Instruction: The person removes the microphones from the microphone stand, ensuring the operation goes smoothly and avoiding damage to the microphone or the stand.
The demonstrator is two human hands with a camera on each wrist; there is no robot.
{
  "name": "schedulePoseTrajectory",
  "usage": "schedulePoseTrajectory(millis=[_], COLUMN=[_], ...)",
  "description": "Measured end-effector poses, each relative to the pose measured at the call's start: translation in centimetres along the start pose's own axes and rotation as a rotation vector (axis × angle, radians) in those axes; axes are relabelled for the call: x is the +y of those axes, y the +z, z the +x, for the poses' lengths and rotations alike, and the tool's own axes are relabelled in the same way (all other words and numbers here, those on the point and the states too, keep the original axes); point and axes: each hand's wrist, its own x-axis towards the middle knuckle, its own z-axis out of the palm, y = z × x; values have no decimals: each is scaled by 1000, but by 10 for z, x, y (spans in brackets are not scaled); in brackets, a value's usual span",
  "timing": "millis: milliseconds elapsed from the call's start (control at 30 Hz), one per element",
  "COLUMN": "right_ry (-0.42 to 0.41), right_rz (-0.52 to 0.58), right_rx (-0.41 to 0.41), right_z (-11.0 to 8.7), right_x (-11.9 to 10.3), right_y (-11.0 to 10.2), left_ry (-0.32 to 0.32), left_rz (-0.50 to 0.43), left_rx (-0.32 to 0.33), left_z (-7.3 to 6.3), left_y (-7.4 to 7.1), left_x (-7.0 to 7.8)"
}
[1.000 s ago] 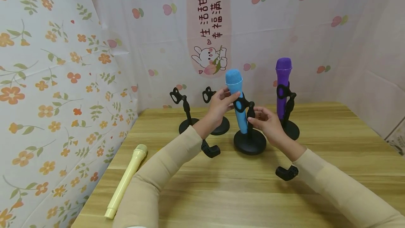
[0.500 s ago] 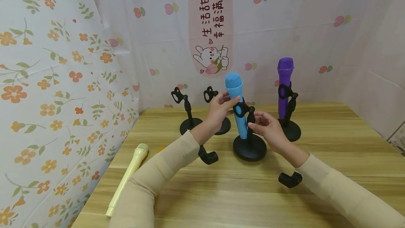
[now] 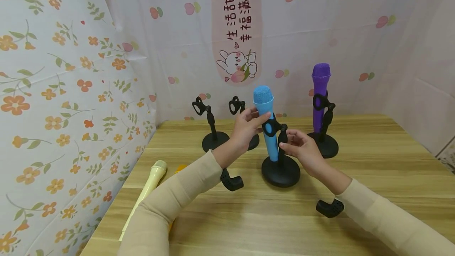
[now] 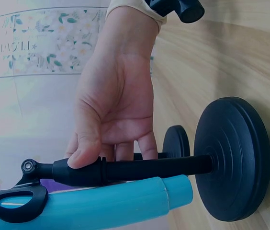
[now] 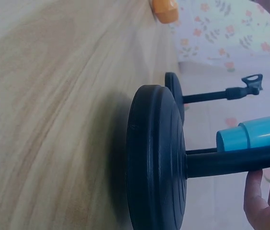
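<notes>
A light blue microphone [image 3: 264,97] sits tilted in the ring clip of a black desktop microphone stand [image 3: 281,174]. My left hand [image 3: 246,130] grips the microphone just below its head. Lower down, my right hand [image 3: 303,150] pinches the stand's pole. In the left wrist view the right hand [image 4: 118,100] has its thumb on the pole and its other fingers behind. From the right wrist view, the round base [image 5: 149,158] casts a shadow on the table; whether it touches the wood I cannot tell.
Behind to the right, a purple microphone [image 3: 320,86] stands in another stand [image 3: 324,145]. Two bare stands, one nearer [image 3: 213,139] and one partly hidden [image 3: 234,106], are at the back left. A yellow microphone [image 3: 153,179] and an orange object [image 3: 181,168] lie by the left forearm.
Both hands have brought the blue microphone and its stand a little towards me. More of the orange object shows beside the left sleeve. The purple microphone and its stand stay put.
</notes>
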Motion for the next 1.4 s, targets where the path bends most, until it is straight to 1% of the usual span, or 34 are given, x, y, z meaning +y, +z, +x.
schedulePoseTrajectory(millis=[433, 867, 1133, 1400], right_ry=[45, 49, 49, 43], right_rz=[4, 5, -1, 29], right_rx=[-12, -22, -23, -15], right_z=[-7, -11, -15, -17], right_x=[3, 8, 8, 10], right_y=[2, 5, 7, 8], left_ry=[-6, -18, -21, -19], left_rz=[6, -7, -9, -28], left_rx=[5, 7, 21, 23], left_z=[-10, -18, -21, -23], left_y=[-1, -3, -4, -5], left_x=[-2, -5, -8, -10])
